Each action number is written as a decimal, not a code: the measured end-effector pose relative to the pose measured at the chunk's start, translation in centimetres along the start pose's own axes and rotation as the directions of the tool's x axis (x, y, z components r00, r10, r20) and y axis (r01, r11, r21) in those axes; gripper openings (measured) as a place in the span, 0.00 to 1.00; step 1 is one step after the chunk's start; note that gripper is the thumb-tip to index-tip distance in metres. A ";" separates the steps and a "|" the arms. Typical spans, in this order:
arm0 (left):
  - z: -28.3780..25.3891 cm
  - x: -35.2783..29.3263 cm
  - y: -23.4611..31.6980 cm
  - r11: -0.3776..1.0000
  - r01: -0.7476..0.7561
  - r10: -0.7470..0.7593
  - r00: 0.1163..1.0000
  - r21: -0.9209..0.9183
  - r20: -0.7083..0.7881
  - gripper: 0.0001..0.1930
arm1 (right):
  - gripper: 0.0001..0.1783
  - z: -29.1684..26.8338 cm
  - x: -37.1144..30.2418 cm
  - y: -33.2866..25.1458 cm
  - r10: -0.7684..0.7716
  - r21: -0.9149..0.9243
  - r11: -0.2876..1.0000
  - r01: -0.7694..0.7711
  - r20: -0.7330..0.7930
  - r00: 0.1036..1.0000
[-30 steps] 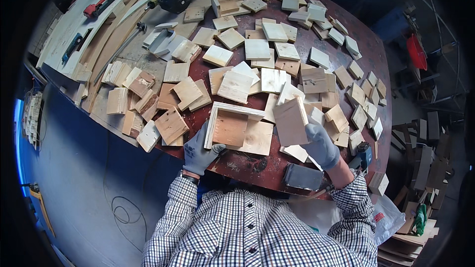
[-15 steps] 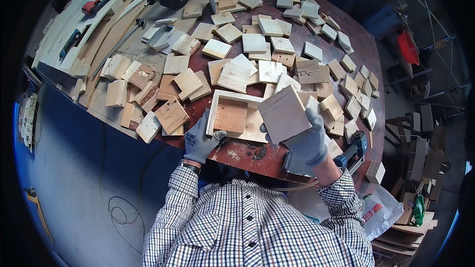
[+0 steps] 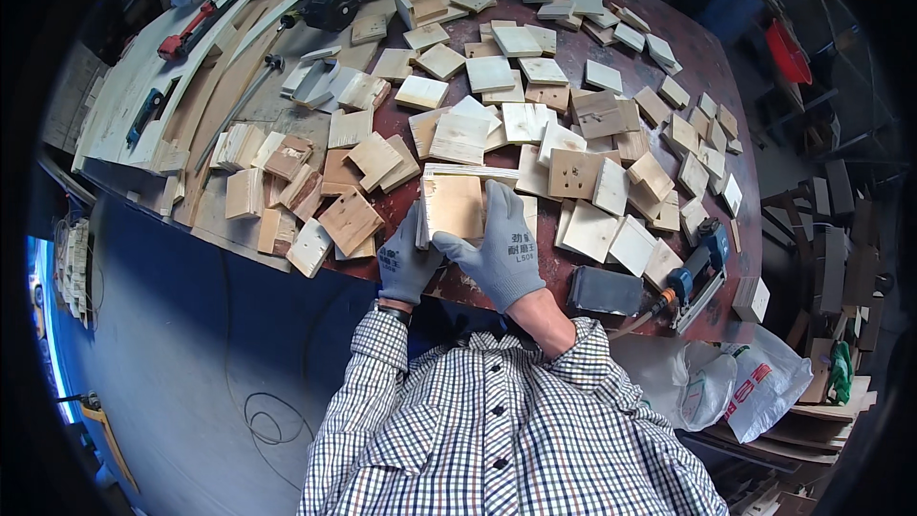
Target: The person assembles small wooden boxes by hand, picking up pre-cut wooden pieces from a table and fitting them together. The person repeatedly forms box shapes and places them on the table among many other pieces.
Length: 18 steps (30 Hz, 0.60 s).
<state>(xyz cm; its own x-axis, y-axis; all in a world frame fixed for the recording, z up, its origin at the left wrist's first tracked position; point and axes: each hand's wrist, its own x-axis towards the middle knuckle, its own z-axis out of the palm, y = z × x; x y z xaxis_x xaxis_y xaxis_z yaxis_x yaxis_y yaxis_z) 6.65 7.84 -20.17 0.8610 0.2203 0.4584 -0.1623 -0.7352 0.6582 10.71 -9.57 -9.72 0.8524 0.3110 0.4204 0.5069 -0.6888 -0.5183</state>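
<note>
A small wooden frame of pale boards lies at the table's near edge, its far board (image 3: pixel 482 172) edge-on. Against it stands a square wooden board (image 3: pixel 454 207), light tan and grained. My left hand (image 3: pixel 406 256), in a grey glove, grips the near left side of this piece; its fingers are partly hidden behind the wood. My right hand (image 3: pixel 497 244), gloved likewise, is closed on the board's right side with the thumb across its near edge. Right beside them lie several loose wooden boards (image 3: pixel 576 174), one with dark holes.
A blue nail gun (image 3: pixel 702 268) with an orange hose fitting lies at the table's right, near a dark grey block (image 3: pixel 606 290). Scattered wooden pieces (image 3: pixel 490 74) cover the red table. Farther left are a black power tool (image 3: pixel 334 2) and a hammer (image 3: pixel 274 62).
My right hand has moved left from beside the frame and brought its square board to it. The dark grey block and nail gun now show more fully. The view has shifted slightly.
</note>
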 end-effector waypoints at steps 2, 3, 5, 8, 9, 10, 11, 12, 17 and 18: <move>-0.2 0.1 0.7 0.997 0.041 -0.039 0.999 -0.058 0.037 0.42 | 0.58 -0.9 -0.7 1.0 0.081 0.190 0.977 -0.098 0.093 0.992; -0.1 0.4 0.6 0.998 0.040 -0.038 0.998 -0.050 0.040 0.41 | 0.58 -1.4 -1.0 1.5 0.115 0.279 0.948 -0.151 0.143 0.983; -0.2 0.5 1.4 0.991 0.109 -0.104 0.993 -0.083 0.064 0.35 | 0.58 -1.7 -1.4 2.3 0.075 0.131 0.987 -0.093 0.137 0.988; -0.4 0.7 1.1 0.997 0.043 -0.041 0.998 -0.063 0.041 0.39 | 0.60 -1.8 -1.4 2.1 -0.007 -0.062 0.998 0.016 0.138 0.990; -0.5 0.4 1.3 0.997 0.057 -0.055 0.997 -0.059 0.048 0.36 | 0.56 -2.0 -1.3 1.5 -0.085 -0.114 0.988 0.102 0.145 0.986; -0.5 0.4 1.2 0.997 0.064 -0.061 0.997 -0.042 0.057 0.35 | 0.52 -2.3 -0.8 0.8 -0.166 -0.160 0.969 0.190 0.150 0.975; -0.4 0.3 0.9 0.997 0.070 -0.068 0.996 -0.025 0.064 0.34 | 0.48 -1.7 -0.4 0.6 -0.182 -0.195 0.957 0.214 0.169 0.969; -0.4 0.3 0.8 0.997 0.077 -0.077 0.995 -0.007 0.070 0.33 | 0.45 -0.9 0.1 0.6 -0.197 -0.229 0.944 0.238 0.189 0.962; -0.3 0.5 1.1 0.998 -0.014 0.012 0.999 0.062 0.041 0.34 | 0.34 -0.4 -1.2 1.3 -0.218 -0.230 0.940 0.252 0.165 0.962; -0.1 0.7 0.9 0.998 -0.031 0.030 0.999 0.059 0.025 0.35 | 0.33 -0.4 -1.7 1.6 -0.218 -0.206 0.948 0.244 0.143 0.966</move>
<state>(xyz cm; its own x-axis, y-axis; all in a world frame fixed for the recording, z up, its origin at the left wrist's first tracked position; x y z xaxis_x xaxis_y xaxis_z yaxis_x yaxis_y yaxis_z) 7.07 7.41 -19.21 0.8676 0.1822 0.4627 -0.1604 -0.7782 0.6072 10.04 -11.45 -10.95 0.7309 0.5437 0.4125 0.6620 -0.7118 -0.2348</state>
